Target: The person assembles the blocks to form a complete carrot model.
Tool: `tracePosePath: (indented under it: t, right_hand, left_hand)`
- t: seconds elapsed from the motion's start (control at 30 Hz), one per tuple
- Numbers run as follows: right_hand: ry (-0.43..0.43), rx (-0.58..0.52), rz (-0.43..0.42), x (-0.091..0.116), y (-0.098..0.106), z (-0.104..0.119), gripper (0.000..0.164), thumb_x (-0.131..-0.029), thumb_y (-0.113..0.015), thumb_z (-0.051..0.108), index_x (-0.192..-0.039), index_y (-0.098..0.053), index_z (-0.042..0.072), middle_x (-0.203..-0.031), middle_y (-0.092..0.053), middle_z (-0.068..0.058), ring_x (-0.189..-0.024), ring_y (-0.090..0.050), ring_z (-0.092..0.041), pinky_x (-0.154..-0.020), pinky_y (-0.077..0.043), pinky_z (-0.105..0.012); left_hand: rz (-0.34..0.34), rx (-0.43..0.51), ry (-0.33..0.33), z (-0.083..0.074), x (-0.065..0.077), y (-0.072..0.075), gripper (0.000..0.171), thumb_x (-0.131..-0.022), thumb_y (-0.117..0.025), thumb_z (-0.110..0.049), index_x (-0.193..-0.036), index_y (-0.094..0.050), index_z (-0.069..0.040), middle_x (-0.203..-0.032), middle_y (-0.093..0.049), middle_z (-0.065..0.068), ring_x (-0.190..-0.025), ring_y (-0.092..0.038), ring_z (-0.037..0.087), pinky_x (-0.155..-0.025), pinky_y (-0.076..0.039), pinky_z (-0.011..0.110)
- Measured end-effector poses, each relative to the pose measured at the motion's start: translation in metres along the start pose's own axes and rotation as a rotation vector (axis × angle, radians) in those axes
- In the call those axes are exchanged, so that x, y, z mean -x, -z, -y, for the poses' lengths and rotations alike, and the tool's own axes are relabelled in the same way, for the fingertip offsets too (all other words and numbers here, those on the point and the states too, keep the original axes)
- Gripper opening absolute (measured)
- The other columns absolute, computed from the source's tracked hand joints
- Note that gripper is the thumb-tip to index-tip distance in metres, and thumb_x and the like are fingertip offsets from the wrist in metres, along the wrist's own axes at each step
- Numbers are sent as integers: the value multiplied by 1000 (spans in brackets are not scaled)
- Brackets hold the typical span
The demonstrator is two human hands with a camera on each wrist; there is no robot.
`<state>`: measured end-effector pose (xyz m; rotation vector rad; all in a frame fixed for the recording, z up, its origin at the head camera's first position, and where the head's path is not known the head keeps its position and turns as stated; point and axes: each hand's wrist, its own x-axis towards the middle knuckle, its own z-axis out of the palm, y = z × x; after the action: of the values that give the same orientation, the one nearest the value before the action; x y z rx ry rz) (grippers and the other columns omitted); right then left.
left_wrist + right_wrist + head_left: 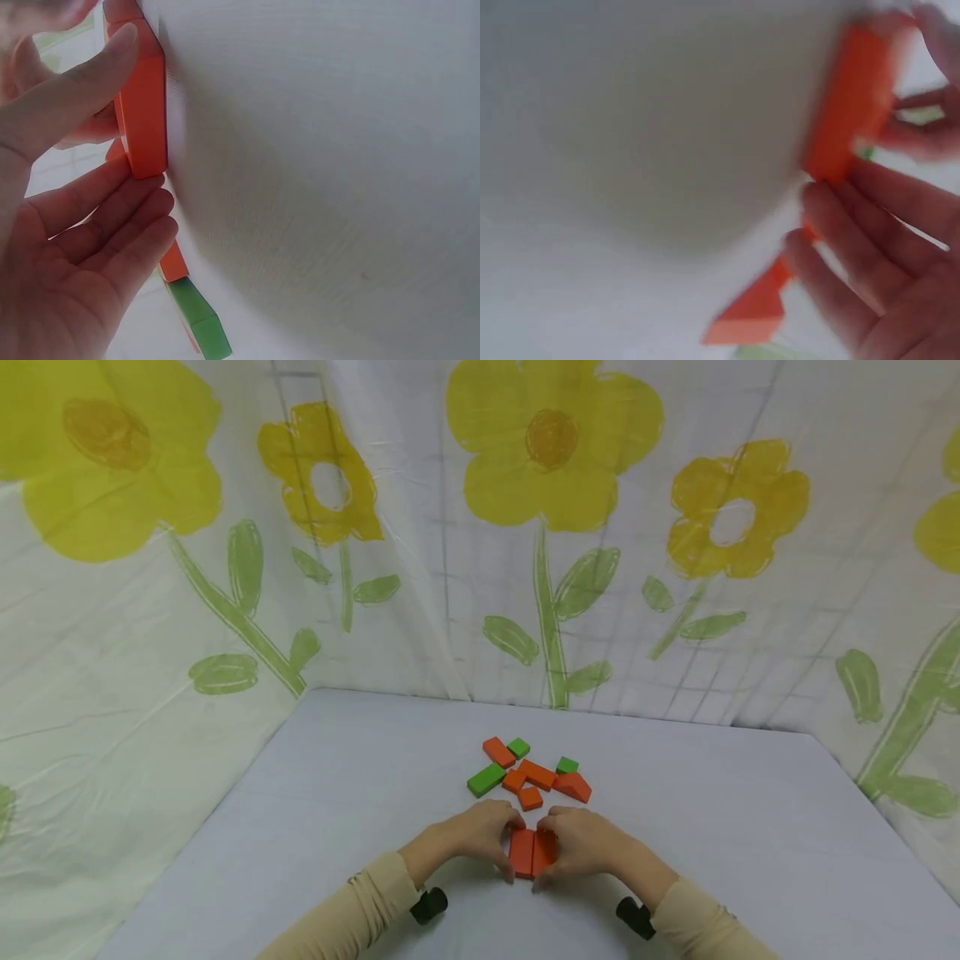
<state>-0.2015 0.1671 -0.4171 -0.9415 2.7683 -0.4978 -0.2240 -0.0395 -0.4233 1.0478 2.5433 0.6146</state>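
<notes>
Two flat red-orange rectangular blocks lie side by side on the white table, long sides together. My left hand (486,833) grips the left block (522,852) lengthwise, with the thumb at its near end and fingers at its far end. In the left wrist view that thumb (90,86) presses on the end of the block (144,112). On the other side, my right hand (587,843) holds the right block (545,852) in the same way and covers part of it. The right wrist view is blurred, with fingers (862,247) at that block's far end (847,112).
Just beyond the hands lies a loose group of wooden blocks: a long green block (487,779), small green pieces (519,747), several orange ones (537,774) and an orange triangular piece (573,787). A flower-patterned curtain (405,643) hangs behind the table (360,752).
</notes>
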Motion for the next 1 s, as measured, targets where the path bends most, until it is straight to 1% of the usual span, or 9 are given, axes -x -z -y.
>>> tracePosePath:
  t: [0.13,0.2,0.27,0.37,0.47,0.6,0.7,0.87,1.0]
  right_hand:
    - [-13,77,-68,-10,16,-9,25,-85,-71,18,-104,-70,1,-94,-66,-4,-79,-60,-18,-70,-52,-36]
    - [8,168,-131,-19,21,-17,20,-85,-67,3,-104,-68,-1,-98,-66,-10,-86,-62,-26,-74,-53,-41]
    - [53,263,-181,-28,23,-23,28,-81,-65,-7,-108,-66,-2,-103,-65,-14,-93,-62,-31,-76,-53,-45]
    - [100,338,-168,-40,22,-30,44,-79,-64,-14,-122,-61,-2,-120,-62,-17,-108,-57,-35,-80,-51,-50]
    - [112,338,-105,-50,19,-29,49,-85,-60,-14,-131,-57,0,-133,-56,-17,-119,-52,-37,-85,-49,-55]
    - [85,291,-43,-58,17,-24,44,-89,-56,-13,-131,-56,-1,-134,-55,-19,-121,-51,-38,-94,-45,-52]
    - [92,281,-42,-62,17,-22,42,-86,-58,-14,-127,-58,-4,-130,-57,-21,-116,-54,-38,-96,-44,-48]
    - [161,359,-68,-67,19,-23,39,-84,-61,-15,-121,-61,-4,-124,-60,-21,-102,-60,-35,-90,-49,-43]
    - [153,362,-54,-69,23,-25,36,-84,-62,-14,-117,-63,-2,-115,-64,-17,-100,-61,-33,-89,-49,-42]
  left_hand:
    - [0,-18,9,-3,-1,2,54,-68,-91,-23,-112,-67,-3,-94,-59,-5,-84,-48,5,-80,-44,19]
    - [3,-26,23,-5,-2,2,54,-67,-91,-22,-112,-67,-3,-93,-59,-5,-83,-48,5,-79,-44,19]
    - [7,-36,39,-6,-3,2,54,-67,-91,-22,-112,-67,-3,-93,-59,-5,-83,-48,6,-79,-44,20]
    - [18,-41,65,-9,-4,2,54,-66,-91,-21,-111,-67,-3,-91,-59,-5,-82,-48,6,-78,-44,20]
    - [27,-50,86,-11,-4,1,54,-66,-92,-21,-111,-68,-4,-91,-60,-5,-82,-48,6,-78,-45,20]
    - [30,-55,100,-12,-3,0,54,-66,-92,-22,-111,-68,-3,-91,-59,-5,-82,-48,6,-78,-45,20]
    - [29,-40,111,-12,-3,-1,55,-66,-92,-21,-111,-67,-4,-91,-59,-5,-81,-47,6,-78,-45,20]
    - [25,-31,112,-11,-3,-1,54,-67,-91,-20,-112,-67,-4,-91,-58,-5,-81,-47,5,-77,-44,20]
    - [17,-39,102,-11,-2,-1,52,-67,-91,-20,-111,-67,-4,-91,-58,-5,-81,-47,5,-76,-44,19]
